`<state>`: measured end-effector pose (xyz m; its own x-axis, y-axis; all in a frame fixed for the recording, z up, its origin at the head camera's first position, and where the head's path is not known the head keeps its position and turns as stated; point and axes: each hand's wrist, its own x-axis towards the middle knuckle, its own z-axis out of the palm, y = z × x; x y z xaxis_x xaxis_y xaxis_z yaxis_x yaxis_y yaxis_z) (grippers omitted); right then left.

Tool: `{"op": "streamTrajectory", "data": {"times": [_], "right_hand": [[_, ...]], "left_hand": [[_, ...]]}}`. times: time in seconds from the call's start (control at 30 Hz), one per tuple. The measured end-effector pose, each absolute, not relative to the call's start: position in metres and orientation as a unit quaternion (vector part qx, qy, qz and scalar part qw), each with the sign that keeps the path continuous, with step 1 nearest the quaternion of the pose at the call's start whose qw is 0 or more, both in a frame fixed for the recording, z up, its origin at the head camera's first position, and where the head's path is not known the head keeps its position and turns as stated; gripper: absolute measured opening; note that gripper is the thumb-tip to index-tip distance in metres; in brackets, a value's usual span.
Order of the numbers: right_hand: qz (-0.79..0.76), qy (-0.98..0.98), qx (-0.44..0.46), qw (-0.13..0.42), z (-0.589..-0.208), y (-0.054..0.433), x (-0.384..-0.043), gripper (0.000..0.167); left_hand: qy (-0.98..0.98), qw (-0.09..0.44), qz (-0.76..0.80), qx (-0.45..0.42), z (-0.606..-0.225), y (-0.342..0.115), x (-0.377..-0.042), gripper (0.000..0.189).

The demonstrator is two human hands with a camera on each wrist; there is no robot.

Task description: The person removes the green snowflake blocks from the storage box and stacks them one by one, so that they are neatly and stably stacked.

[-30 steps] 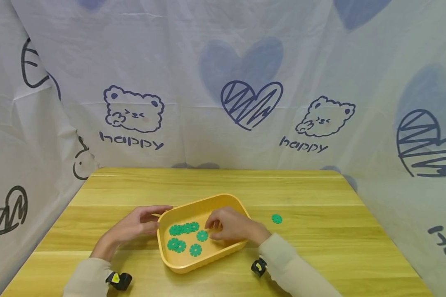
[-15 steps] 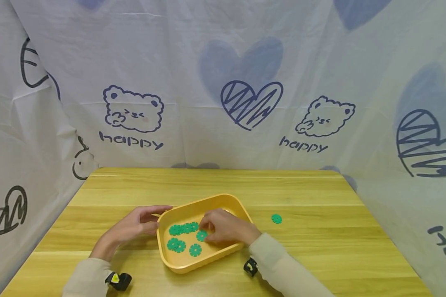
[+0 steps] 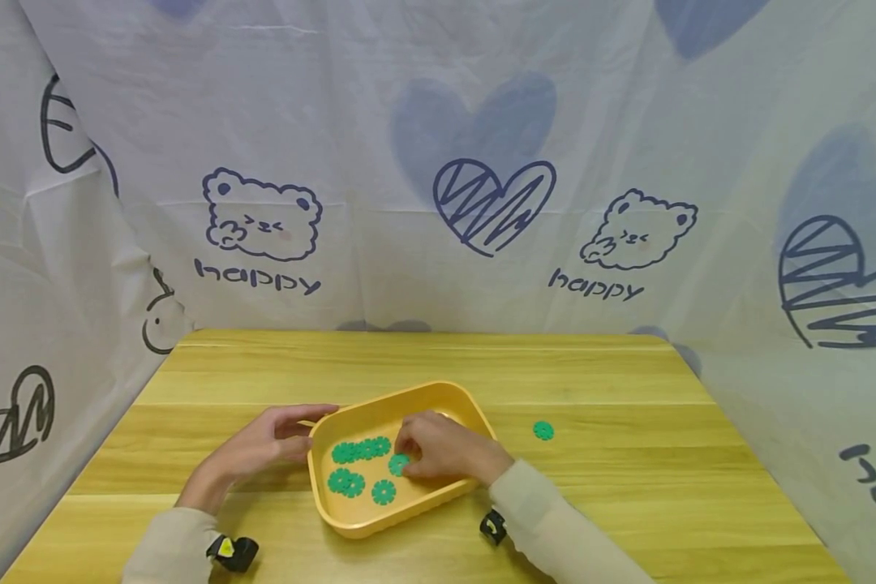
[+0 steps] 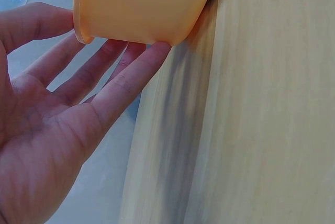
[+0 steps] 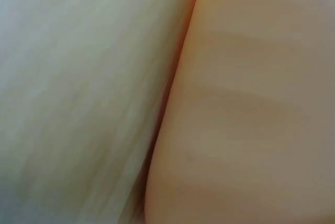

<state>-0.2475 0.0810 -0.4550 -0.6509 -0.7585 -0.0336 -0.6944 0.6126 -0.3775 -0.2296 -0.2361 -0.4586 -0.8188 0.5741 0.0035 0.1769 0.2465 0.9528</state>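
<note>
A yellow plastic basket [image 3: 409, 514] stands slanted on the table, with several green notched plastic discs [image 3: 384, 491] lying on its floor. Inside it, at the right half, my right hand [image 3: 444, 446] pinches the edge of one green notched disc [image 3: 397, 465] between thumb and index finger. My left hand [image 3: 268, 438] is at the basket's left end. In the left wrist view its nearly straight fingers [image 4: 123, 85] touch the basket's outer wall [image 4: 146, 4]. The right wrist view shows only the basket's outer side [image 5: 246, 103], blurred and close; the right hand is hidden there.
One more green disc [image 3: 543, 430] lies on the wooden table [image 3: 613, 487] to the right of the basket. A white cloth [image 3: 380, 300] printed with hearts and bears hangs behind the table and along both sides.
My right hand has moved left inside the basket to a green disc and taken hold of its edge; the disc has shifted slightly right. The left hand and basket have stayed in place.
</note>
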Motion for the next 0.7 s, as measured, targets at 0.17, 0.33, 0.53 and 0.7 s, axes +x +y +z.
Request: {"op": "streamTrajectory", "data": {"times": [0.17, 0.33, 0.53, 0.7], "right_hand": [[-0.166, 0.896, -0.405, 0.079, -0.453, 0.084, -0.247, 0.023], [-0.183, 0.894, -0.4, 0.08, -0.451, 0.089, -0.246, 0.024], [-0.208, 0.889, -0.399, 0.082, -0.444, 0.096, -0.244, 0.023], [-0.214, 0.889, -0.4, 0.068, -0.438, 0.102, -0.244, 0.022]], "left_hand": [[0.77, 0.174, 0.561, 0.25, -0.458, -0.236, -0.23, 0.054], [0.763, 0.18, 0.566, 0.253, -0.459, -0.237, -0.229, 0.054], [0.759, 0.184, 0.57, 0.254, -0.46, -0.237, -0.229, 0.054], [0.761, 0.177, 0.568, 0.258, -0.459, -0.237, -0.23, 0.054]]}}
